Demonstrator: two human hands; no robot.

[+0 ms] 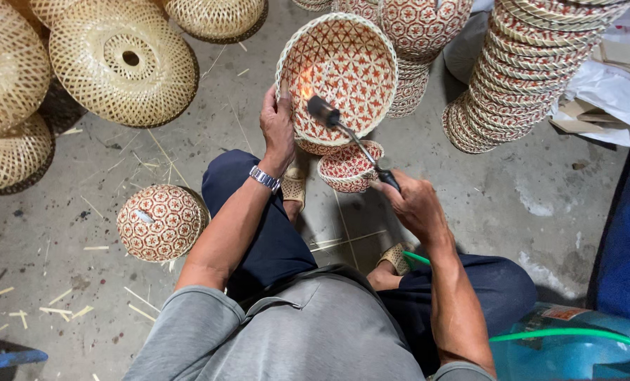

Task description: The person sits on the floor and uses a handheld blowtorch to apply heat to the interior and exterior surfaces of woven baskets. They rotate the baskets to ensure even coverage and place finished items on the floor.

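Head view of a seated person working over a concrete floor [209,134]. The left hand [277,127], a metal watch [264,178] on its wrist, grips the rim of a red-and-natural woven basket [343,74], holding it tilted above the floor with its open side toward the camera. The right hand [415,204] is closed around the handle of a gas torch [350,137]; the dark nozzle points into the basket near its rim, where a small flame [306,85] shows against the weave. A green hose [569,333] runs from below the right hand to a blue gas cylinder [576,353] at the lower right. A smaller basket of the same pattern [350,168] stands on the floor just beneath the held one, and another [161,222] lies upside down beside the left knee. Plain bamboo shades [123,62] lie at the upper left; stacked patterned baskets [526,67] stand at the upper right.
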